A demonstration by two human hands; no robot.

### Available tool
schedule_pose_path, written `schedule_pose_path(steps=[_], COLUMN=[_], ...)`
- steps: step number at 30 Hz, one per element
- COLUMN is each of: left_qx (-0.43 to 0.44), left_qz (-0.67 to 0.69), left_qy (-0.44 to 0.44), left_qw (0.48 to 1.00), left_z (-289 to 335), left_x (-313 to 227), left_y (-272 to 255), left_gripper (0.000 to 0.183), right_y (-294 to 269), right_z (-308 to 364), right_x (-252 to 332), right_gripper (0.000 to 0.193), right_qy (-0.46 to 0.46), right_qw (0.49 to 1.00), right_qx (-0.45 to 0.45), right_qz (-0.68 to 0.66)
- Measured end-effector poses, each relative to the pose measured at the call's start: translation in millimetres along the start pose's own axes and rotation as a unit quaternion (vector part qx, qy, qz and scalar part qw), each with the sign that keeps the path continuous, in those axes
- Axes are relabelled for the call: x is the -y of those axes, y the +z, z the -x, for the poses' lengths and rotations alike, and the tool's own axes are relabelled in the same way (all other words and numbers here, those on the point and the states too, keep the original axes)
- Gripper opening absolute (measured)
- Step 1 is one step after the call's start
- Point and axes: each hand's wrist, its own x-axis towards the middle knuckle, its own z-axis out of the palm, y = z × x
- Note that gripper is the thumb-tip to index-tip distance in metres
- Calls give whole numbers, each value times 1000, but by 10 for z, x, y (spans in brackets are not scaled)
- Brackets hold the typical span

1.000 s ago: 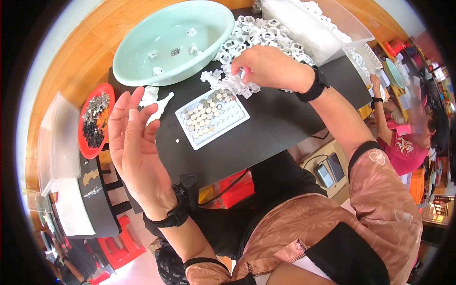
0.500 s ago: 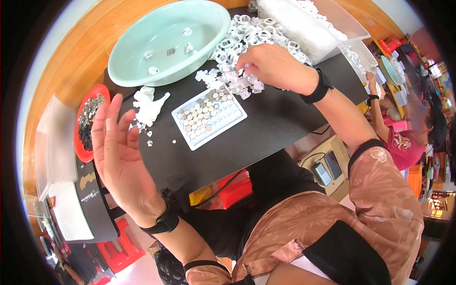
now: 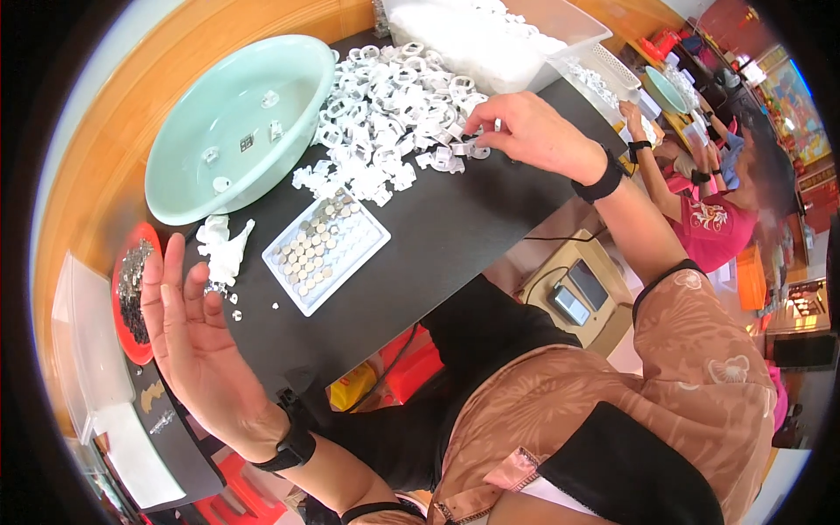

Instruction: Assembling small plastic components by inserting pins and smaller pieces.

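Note:
My left hand (image 3: 201,354) is raised over the table's left side, palm up and fingers spread, with nothing in it. Reaching to the right edge of a heap of white plastic ring-shaped parts (image 3: 398,83), my right hand (image 3: 538,136) has thumb and forefinger pinched together at a small white plastic part (image 3: 497,125), mostly hidden by the fingers. Smaller whitish pieces (image 3: 350,171) lie along the heap's near side. Nearer me stands a pale tray (image 3: 354,262) partly filled with round silvery coin cells (image 3: 308,254).
A light-green basin (image 3: 188,188) with a few small parts stands behind the tray. At left are a red dish (image 3: 131,350) of small metal and black parts and a crumpled white glove-like item (image 3: 225,249). A clear bin (image 3: 569,44) stands far right. Other people work beyond it.
The view has turned, so the table appears shifted left and down. Relative to the heap, my right hand has moved right, from the smaller pieces to the ring-shaped parts. My left hand stays open.

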Motion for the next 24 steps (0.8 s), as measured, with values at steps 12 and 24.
schedule_pose_path(steps=[12, 24], left_qx=[88, 125], left_qz=[5, 21], left_qy=[-89, -119], left_qw=[992, 985], left_z=[210, 348], left_x=[216, 327], left_y=[319, 495], left_gripper=[37, 33], right_y=[361, 390], right_z=[-98, -45], right_x=[130, 118], right_gripper=[14, 10], right_qy=[-88, -71], right_qw=[995, 995], right_qx=[-38, -63], right_qz=[34, 17])
